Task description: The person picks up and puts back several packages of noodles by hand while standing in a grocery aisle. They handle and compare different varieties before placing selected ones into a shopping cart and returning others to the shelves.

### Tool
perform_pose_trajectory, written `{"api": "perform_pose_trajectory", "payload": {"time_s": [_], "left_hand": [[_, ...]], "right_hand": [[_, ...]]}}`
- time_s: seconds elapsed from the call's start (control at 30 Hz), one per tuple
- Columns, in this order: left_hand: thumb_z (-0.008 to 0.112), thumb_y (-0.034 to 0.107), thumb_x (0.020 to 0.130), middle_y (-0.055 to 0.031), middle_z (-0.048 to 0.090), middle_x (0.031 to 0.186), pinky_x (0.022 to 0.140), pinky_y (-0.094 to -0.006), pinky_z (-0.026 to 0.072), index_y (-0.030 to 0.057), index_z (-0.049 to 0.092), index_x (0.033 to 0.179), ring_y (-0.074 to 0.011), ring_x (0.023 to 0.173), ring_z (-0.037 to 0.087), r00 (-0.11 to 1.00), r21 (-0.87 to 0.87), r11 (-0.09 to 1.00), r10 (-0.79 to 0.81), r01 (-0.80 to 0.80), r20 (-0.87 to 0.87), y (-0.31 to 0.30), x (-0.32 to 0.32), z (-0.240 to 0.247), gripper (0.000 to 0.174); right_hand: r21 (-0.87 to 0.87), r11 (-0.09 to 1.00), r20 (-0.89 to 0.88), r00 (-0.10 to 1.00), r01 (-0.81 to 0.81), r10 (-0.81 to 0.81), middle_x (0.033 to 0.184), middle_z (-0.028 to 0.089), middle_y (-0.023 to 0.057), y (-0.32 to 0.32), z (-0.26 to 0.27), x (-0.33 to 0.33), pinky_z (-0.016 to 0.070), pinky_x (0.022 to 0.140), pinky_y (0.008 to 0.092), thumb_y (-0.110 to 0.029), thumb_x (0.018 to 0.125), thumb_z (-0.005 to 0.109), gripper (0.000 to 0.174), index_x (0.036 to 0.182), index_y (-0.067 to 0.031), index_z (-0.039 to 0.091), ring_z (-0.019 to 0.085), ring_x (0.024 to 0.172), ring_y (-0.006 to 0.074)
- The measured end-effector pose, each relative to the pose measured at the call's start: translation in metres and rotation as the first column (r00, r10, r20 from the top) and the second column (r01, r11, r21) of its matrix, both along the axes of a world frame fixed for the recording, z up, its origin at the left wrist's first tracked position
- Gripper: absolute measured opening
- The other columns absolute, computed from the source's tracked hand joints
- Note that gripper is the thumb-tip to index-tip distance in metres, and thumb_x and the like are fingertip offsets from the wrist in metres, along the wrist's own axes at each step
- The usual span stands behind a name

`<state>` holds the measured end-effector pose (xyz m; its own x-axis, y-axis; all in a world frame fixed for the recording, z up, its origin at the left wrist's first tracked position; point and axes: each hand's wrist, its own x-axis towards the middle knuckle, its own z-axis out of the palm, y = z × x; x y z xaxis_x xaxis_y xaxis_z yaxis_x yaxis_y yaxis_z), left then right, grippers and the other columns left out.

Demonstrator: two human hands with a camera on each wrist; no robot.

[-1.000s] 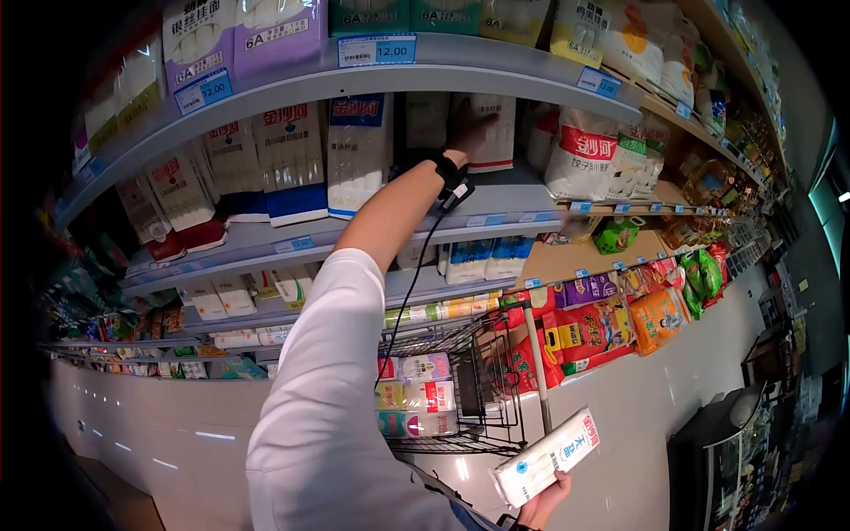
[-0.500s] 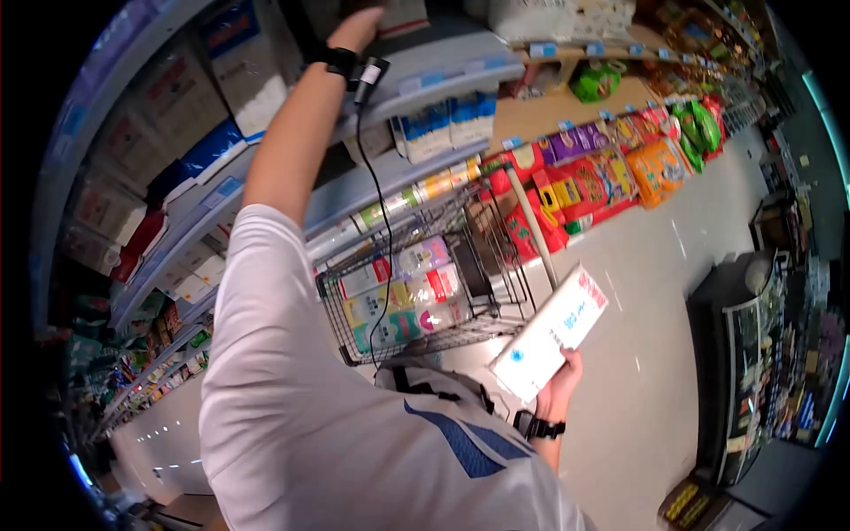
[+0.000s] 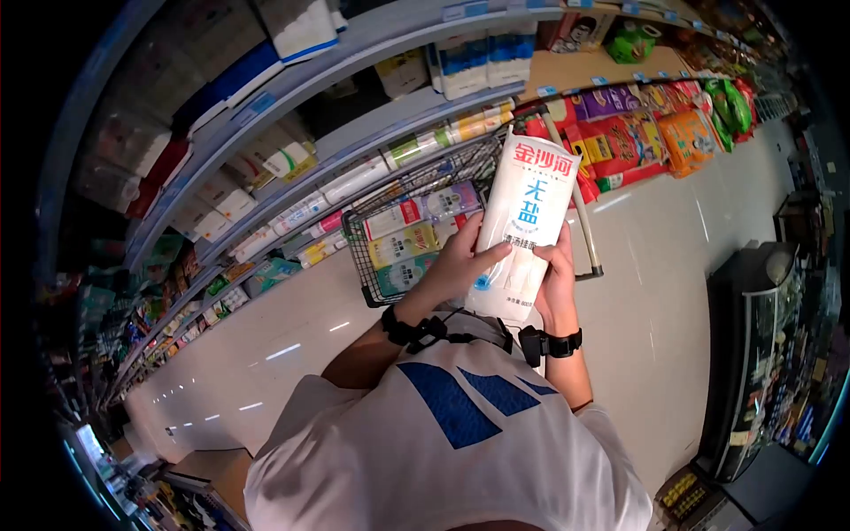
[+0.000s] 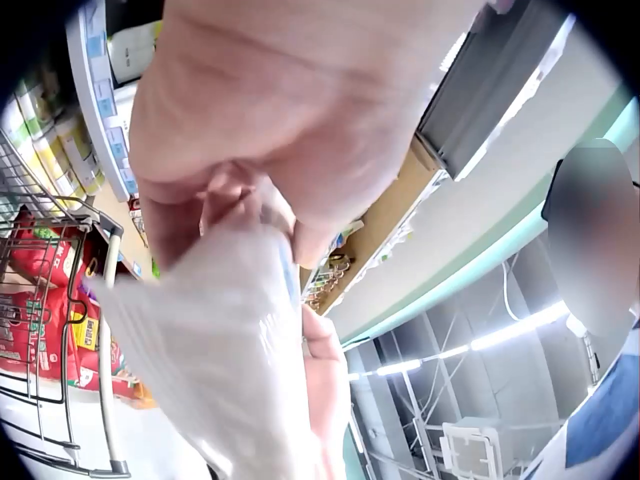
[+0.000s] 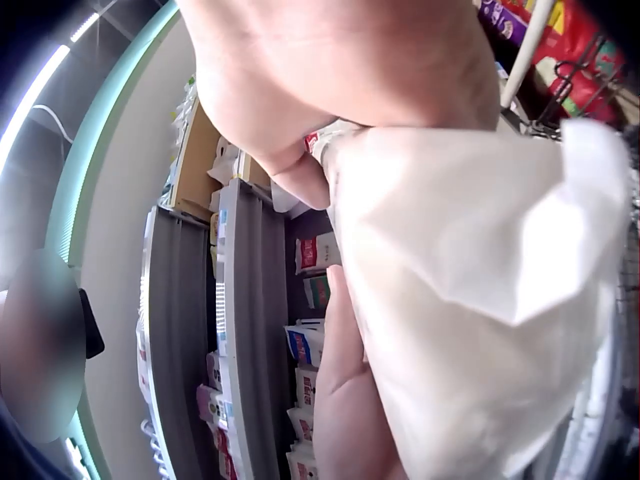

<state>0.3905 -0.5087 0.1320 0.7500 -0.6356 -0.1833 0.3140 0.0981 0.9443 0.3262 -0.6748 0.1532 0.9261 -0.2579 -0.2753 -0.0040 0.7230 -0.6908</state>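
A white pack of dried noodles [image 3: 531, 212] with red and blue lettering is held in front of the chest, above the shopping cart's near side. My left hand [image 3: 456, 261] grips its left edge, thumb laid across the printed front. On the opposite edge, my right hand [image 3: 556, 274] holds it with the thumb on the front. Both wrist views show the pack's plain white end close up: under my left hand [image 4: 270, 100] in one, under my right hand [image 5: 350, 70] in the other. The fingers behind the pack are mostly hidden.
The wire shopping cart [image 3: 363, 257] holds several noodle packs [image 3: 403, 243] in purple, yellow and green wrappers. Shelves [image 3: 354, 62] with packaged goods run along the left and back. Bright bags [image 3: 611, 150] line the floor behind the cart; a dark display case [image 3: 753, 336] stands right.
My left hand has come down from the shelf and taken hold of the noodle pack beside my right hand. The pack has moved up and left, its front facing me. The view has tilted down.
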Motion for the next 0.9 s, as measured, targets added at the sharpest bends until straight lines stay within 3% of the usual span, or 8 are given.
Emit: {"api": "perform_pose_trajectory", "payload": {"time_s": [0.2, 0.3, 0.4, 0.5, 0.6, 0.63, 0.8, 0.9], "left_hand": [[0.071, 0.021, 0.096, -0.0128, 0.068, 0.118, 0.086, -0.0333, 0.0539, -0.0001, 0.050, 0.135, -0.0173, 0.103, 0.067, 0.961, 0.200, 0.959, 0.156, -0.203, 0.229, 0.057, -0.014, -0.007, 0.049], [0.072, 0.023, 0.095, -0.0154, 0.069, 0.114, 0.084, -0.0329, 0.0537, -0.0002, 0.050, 0.134, -0.0188, 0.100, 0.069, 0.921, 0.214, 0.928, 0.229, -0.304, 0.314, 0.082, -0.026, 0.002, 0.051], [0.073, 0.025, 0.092, -0.0195, 0.070, 0.107, 0.082, -0.0359, 0.0535, 0.0004, 0.050, 0.134, -0.0252, 0.096, 0.071, 0.918, 0.358, 0.875, 0.202, -0.326, 0.341, 0.101, -0.040, 0.029, 0.054], [0.076, 0.027, 0.087, -0.0208, 0.070, 0.104, 0.083, -0.0455, 0.0527, 0.0036, 0.053, 0.127, -0.0401, 0.096, 0.069, 0.800, 0.411, 0.763, 0.224, -0.499, 0.556, 0.118, -0.062, 0.035, 0.052], [0.077, 0.027, 0.085, -0.0194, 0.071, 0.099, 0.081, -0.0474, 0.0526, 0.0069, 0.053, 0.126, -0.0413, 0.094, 0.068, 0.742, 0.469, 0.688, 0.152, -0.553, 0.653, 0.137, -0.084, 0.046, 0.051], [0.078, 0.024, 0.083, -0.0185, 0.071, 0.094, 0.079, -0.0483, 0.0526, 0.0100, 0.055, 0.125, -0.0407, 0.092, 0.068, 0.686, 0.443, 0.658, 0.157, -0.609, 0.710, 0.142, -0.090, 0.034, 0.050], [0.078, 0.017, 0.080, -0.0176, 0.071, 0.094, 0.077, -0.0472, 0.0531, 0.0105, 0.058, 0.121, -0.0379, 0.089, 0.069, 0.666, 0.424, 0.644, 0.183, -0.637, 0.723, 0.174, -0.126, 0.039, 0.046], [0.078, 0.017, 0.080, -0.0169, 0.072, 0.093, 0.076, -0.0463, 0.0533, 0.0109, 0.058, 0.122, -0.0383, 0.089, 0.069, 0.716, 0.527, 0.583, 0.142, -0.618, 0.683, 0.194, -0.145, 0.042, 0.047]], "right_hand": [[-0.308, 0.924, -0.036, 0.973, -0.227, 0.227, 0.134, 0.054, 0.0152, 0.043, -0.006, 0.008, 0.0440, 0.105, 0.0348, 0.004, 0.083, 0.050, 0.065, 0.145, -0.0020, 0.033, 0.055, 0.122, 0.0232], [-0.285, 0.907, -0.034, 0.949, -0.310, 0.314, 0.136, 0.053, 0.0139, 0.059, -0.007, 0.007, 0.0431, 0.106, 0.0343, 0.004, 0.086, 0.052, 0.062, 0.145, -0.0021, 0.034, 0.054, 0.124, 0.0220], [-0.434, 0.834, -0.028, 0.931, -0.340, 0.365, 0.139, 0.053, 0.0123, 0.069, -0.013, 0.007, 0.0432, 0.106, 0.0339, 0.004, 0.089, 0.058, 0.061, 0.146, -0.0022, 0.036, 0.053, 0.125, 0.0200], [-0.447, 0.799, -0.035, 0.900, -0.403, 0.434, 0.133, 0.060, 0.0104, 0.078, -0.011, 0.000, 0.0461, 0.103, 0.0321, 0.003, 0.089, 0.071, 0.063, 0.145, -0.0006, 0.041, 0.060, 0.117, 0.0178], [-0.494, 0.717, -0.073, 0.845, -0.492, 0.529, 0.126, 0.064, 0.0101, 0.082, -0.027, -0.007, 0.0491, 0.098, 0.0313, 0.002, 0.087, 0.075, 0.064, 0.143, 0.0014, 0.042, 0.064, 0.107, 0.0180], [-0.524, 0.691, -0.088, 0.838, -0.498, 0.538, 0.120, 0.067, 0.0107, 0.086, -0.032, -0.012, 0.0519, 0.093, 0.0311, 0.001, 0.085, 0.078, 0.058, 0.135, 0.0038, 0.050, 0.067, 0.102, 0.0182], [-0.723, 0.482, -0.104, 0.768, -0.495, 0.632, 0.108, 0.073, 0.0103, 0.119, -0.024, -0.035, 0.0536, 0.087, 0.0318, -0.004, 0.082, 0.083, 0.035, 0.113, 0.0038, 0.070, 0.067, 0.096, 0.0172], [-0.780, 0.417, -0.080, 0.735, -0.466, 0.673, 0.108, 0.073, 0.0110, 0.139, -0.032, -0.045, 0.0539, 0.087, 0.0319, -0.004, 0.082, 0.083, 0.036, 0.114, 0.0050, 0.069, 0.067, 0.095, 0.0175]]}}
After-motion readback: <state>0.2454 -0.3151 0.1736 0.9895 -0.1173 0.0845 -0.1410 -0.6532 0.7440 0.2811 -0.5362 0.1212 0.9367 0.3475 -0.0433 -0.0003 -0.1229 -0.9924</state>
